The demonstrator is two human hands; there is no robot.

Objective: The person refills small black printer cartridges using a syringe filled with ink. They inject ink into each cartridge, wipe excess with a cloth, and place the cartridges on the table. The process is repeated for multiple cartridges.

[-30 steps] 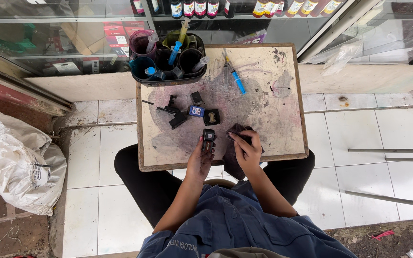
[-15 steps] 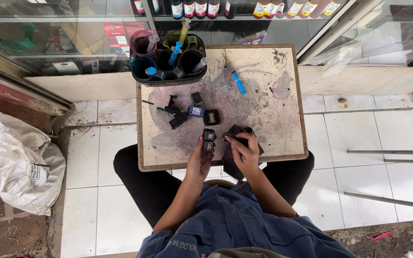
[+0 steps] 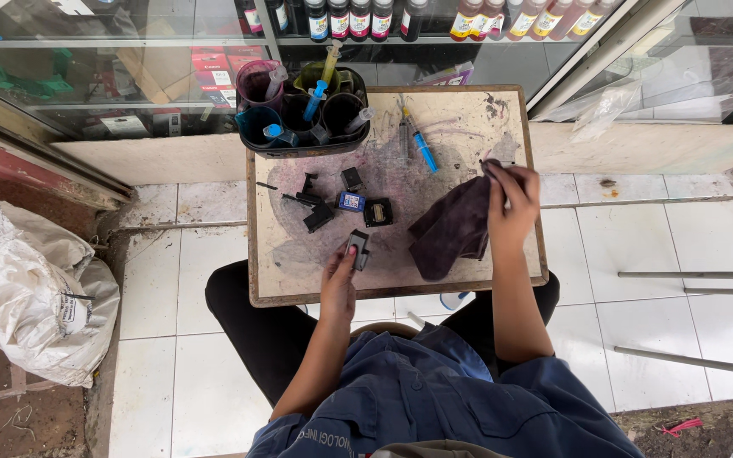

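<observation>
I sit at a small stained wooden table (image 3: 282, 254). My left hand (image 3: 338, 284) holds a small black ink cartridge (image 3: 357, 248) upright near the table's front edge. Out toward the right side of the table, my right hand (image 3: 511, 199) pinches the top corner of a dark purple cloth (image 3: 451, 229), which drapes down onto the tabletop. More black cartridges (image 3: 377, 212) and a blue-labelled one (image 3: 350, 201) lie in the middle of the table.
A black tray of cups with syringes (image 3: 303, 114) stands at the table's far left. A blue syringe (image 3: 422, 148) lies beside it. Ink bottles (image 3: 358, 17) line a glass shelf behind. A white sack (image 3: 36, 288) lies left; a metal stool (image 3: 723, 322) stands right.
My right hand has pulled the cloth away from the cartridge and lifted it up to the right. My left hand still holds the cartridge in about the same place.
</observation>
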